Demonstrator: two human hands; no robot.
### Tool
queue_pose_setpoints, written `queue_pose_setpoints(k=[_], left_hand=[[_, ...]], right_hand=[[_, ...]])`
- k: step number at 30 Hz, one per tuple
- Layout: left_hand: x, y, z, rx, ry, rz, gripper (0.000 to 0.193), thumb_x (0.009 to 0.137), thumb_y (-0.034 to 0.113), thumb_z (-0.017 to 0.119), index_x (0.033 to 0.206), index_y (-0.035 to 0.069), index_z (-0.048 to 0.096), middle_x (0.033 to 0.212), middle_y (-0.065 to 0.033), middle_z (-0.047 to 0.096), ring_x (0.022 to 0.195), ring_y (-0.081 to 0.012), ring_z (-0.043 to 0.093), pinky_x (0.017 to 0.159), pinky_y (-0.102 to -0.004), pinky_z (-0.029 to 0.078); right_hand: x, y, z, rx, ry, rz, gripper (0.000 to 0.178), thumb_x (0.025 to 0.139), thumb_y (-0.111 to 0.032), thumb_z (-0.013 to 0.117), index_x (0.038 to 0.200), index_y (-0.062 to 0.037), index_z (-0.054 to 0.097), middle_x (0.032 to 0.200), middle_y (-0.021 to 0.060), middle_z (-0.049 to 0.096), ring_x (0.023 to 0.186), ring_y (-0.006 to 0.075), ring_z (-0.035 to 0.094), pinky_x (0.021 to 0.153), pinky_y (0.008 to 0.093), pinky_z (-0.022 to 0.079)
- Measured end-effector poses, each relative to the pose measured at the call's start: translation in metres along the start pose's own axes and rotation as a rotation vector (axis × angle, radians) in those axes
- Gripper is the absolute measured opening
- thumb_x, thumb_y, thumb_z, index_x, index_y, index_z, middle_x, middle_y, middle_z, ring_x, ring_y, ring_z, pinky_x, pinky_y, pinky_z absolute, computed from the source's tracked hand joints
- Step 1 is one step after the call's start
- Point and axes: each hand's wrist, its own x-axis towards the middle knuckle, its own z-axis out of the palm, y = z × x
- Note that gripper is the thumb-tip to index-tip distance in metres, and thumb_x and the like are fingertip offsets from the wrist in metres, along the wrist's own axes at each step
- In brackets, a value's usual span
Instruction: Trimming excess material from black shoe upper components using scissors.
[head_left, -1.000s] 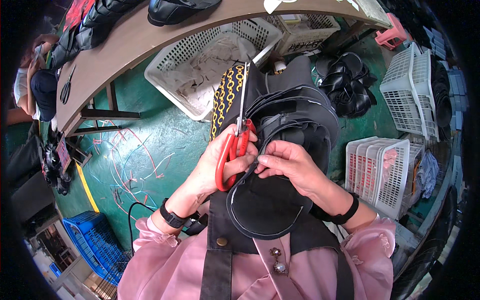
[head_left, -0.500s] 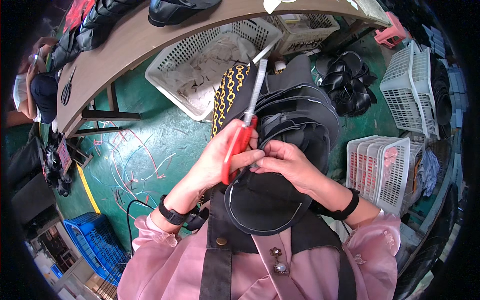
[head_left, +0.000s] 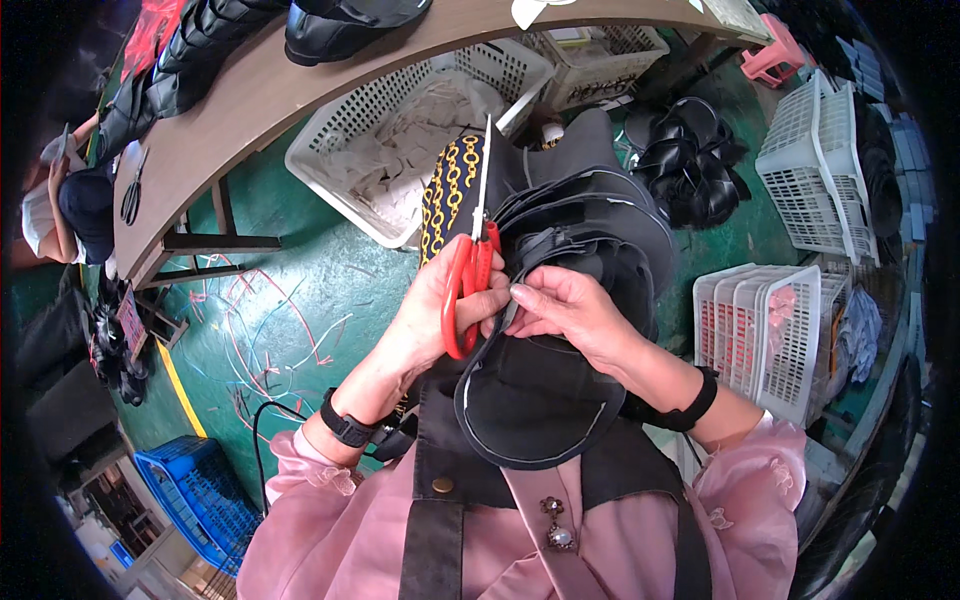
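Red-handled scissors point(head_left: 467, 295) are tucked in my left hand point(head_left: 440, 300), their blades pointing away from me. The thumb and fingertips of that hand also pinch the edge of a black shoe upper point(head_left: 535, 410) with a pale line along its rim. My right hand point(head_left: 570, 310) is closed on the same edge, its fingertips meeting those of the left. Beyond the hands lies a stack of black shoe uppers point(head_left: 600, 205), layered and curved. Beside it hangs navy cloth with a yellow chain pattern point(head_left: 450, 190).
A brown table point(head_left: 250, 95) curves across the far side, bearing black shoes point(head_left: 350, 30) and another pair of scissors point(head_left: 132, 195). White crates point(head_left: 400, 235) stand beneath it and at right point(head_left: 755, 340). Black pieces point(head_left: 690, 170) lie heaped on the floor. Someone point(head_left: 65, 200) sits at far left.
The scissors have turned in my left hand, so the blades now show edge-on and thinner. My right fingertips have shifted slightly along the upper's edge. The view has moved a little.
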Motion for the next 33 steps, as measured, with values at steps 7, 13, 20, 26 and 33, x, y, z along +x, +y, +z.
queue_pose_setpoints(k=[7, 13, 20, 26, 33], left_hand=[[0.002, -0.008, -0.002, -0.080, 0.090, 0.108, 0.030, 0.076, -0.001, 0.061, 0.102, 0.003, 0.047, 0.078, -0.0032, 0.055, 0.057, -0.0097, 0.053, 0.051, -0.0210, 0.043], [0.000, -0.003, -0.003, 0.061, 0.105, 0.083, 0.028, 0.078, -0.002, 0.060, 0.102, 0.003, 0.047, 0.080, -0.0030, 0.054, 0.057, -0.0087, 0.053, 0.050, -0.0199, 0.043], [-0.002, -0.001, 0.000, 0.034, 0.067, 0.068, 0.028, 0.077, -0.002, 0.061, 0.100, 0.004, 0.047, 0.080, -0.0023, 0.053, 0.058, -0.0087, 0.053, 0.051, -0.0204, 0.044], [0.001, -0.009, 0.000, -0.055, 0.098, 0.099, 0.027, 0.076, -0.003, 0.059, 0.099, 0.004, 0.046, 0.079, -0.0024, 0.052, 0.058, -0.0091, 0.052, 0.051, -0.0198, 0.044], [0.005, -0.016, -0.005, -0.064, 0.314, 0.168, 0.029, 0.075, -0.001, 0.061, 0.100, 0.002, 0.047, 0.082, -0.0018, 0.054, 0.064, -0.0082, 0.053, 0.056, -0.0222, 0.043]], right_hand=[[0.002, 0.003, -0.003, 0.264, -0.021, 0.017, 0.015, 0.090, -0.017, 0.052, 0.087, -0.0031, 0.053, 0.092, 0.0119, 0.061, 0.083, 0.0194, 0.062, 0.079, 0.0303, 0.050], [0.001, -0.003, -0.003, 0.166, 0.058, 0.026, 0.021, 0.092, -0.024, 0.051, 0.090, -0.0038, 0.052, 0.089, 0.0129, 0.060, 0.082, 0.0215, 0.063, 0.078, 0.0313, 0.051], [0.010, 0.000, -0.001, -0.019, 0.010, -0.022, 0.024, 0.087, -0.028, 0.059, 0.091, -0.0050, 0.057, 0.082, 0.0036, 0.059, 0.076, 0.0113, 0.059, 0.069, 0.0237, 0.049], [0.018, 0.005, -0.002, 0.094, 0.021, -0.036, 0.011, 0.087, -0.016, 0.056, 0.086, -0.0051, 0.056, 0.082, 0.0038, 0.059, 0.076, 0.0117, 0.059, 0.072, 0.0246, 0.049], [0.010, 0.018, -0.012, 0.228, 0.007, -0.101, 0.013, 0.089, -0.016, 0.053, 0.084, -0.0047, 0.054, 0.092, 0.0096, 0.061, 0.088, 0.0159, 0.060, 0.082, 0.0286, 0.049]])
